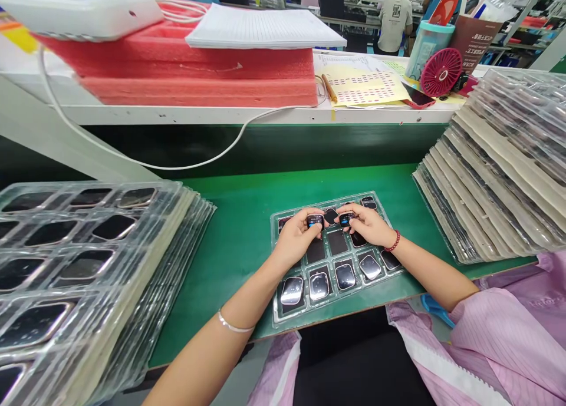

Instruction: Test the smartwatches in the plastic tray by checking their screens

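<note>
A clear plastic tray [338, 303] lies on the green table, its pockets holding dark square watch faces such as one in the front row [345, 275]. Over the tray's left back part, my left hand [297, 236] is closed on a small watch [315, 220] with a lit screen. My right hand [370, 224] grips a second lit watch [346, 218] between thumb and fingers, a little to the right. Between the two held watches, another dark watch face [330, 215] rests in the tray. Some middle pockets show only dark squares.
Tall stacks of filled trays stand at the left [88, 264] and right [495, 176]. Behind, a white shelf [212, 116] carries red foam [198, 70], a notebook [265, 27], papers, a cup and a pink fan [441, 72]. A white cable hangs below its edge.
</note>
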A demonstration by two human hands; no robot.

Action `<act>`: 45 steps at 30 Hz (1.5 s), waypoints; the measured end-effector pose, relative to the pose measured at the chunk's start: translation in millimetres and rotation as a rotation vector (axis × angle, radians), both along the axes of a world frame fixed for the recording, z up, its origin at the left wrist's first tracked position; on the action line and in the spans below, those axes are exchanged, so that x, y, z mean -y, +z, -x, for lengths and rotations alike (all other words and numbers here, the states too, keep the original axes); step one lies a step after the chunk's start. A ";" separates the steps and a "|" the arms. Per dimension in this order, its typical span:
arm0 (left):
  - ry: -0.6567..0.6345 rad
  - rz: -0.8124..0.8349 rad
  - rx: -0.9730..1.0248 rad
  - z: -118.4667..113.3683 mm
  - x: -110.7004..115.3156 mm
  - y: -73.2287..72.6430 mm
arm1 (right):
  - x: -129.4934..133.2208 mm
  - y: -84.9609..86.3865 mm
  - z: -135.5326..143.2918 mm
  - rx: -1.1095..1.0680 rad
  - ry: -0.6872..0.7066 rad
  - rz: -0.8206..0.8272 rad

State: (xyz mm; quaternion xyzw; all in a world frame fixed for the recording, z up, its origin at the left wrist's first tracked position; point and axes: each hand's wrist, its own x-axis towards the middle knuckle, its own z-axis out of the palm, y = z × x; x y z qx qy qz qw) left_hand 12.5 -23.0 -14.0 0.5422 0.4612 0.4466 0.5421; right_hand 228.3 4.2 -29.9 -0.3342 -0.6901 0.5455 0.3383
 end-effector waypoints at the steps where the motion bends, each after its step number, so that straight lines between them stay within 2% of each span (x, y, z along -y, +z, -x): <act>1: 0.002 -0.004 0.002 -0.3 0.3 -0.1 | -0.1 0.0 0.1 -0.009 0.003 -0.010; 4: 0.009 -0.017 0.023 -0.7 0.8 -2.0 | 0.3 0.3 0.9 -0.030 -0.002 -0.028; 10: -0.010 0.042 -0.003 1.2 -0.1 -5.1 | -0.3 0.0 0.6 -0.019 -0.032 0.119; 15: -0.016 0.028 0.016 0.7 0.0 -3.8 | -0.7 0.1 1.4 -0.023 -0.087 0.043; 22: -0.006 0.058 0.035 1.6 -0.5 -5.0 | -0.6 -0.7 0.1 -0.080 -0.095 0.123; 32: -0.048 0.022 -0.034 1.2 1.7 -1.0 | 1.3 2.5 2.3 -0.061 -0.093 -0.025; 39: -0.026 0.042 -0.039 1.4 1.3 -1.2 | 0.5 0.4 -0.1 -0.033 -0.104 0.086; 45: -0.040 0.040 -0.040 2.7 0.5 -3.8 | 2.4 -0.7 3.5 -0.052 -0.108 0.096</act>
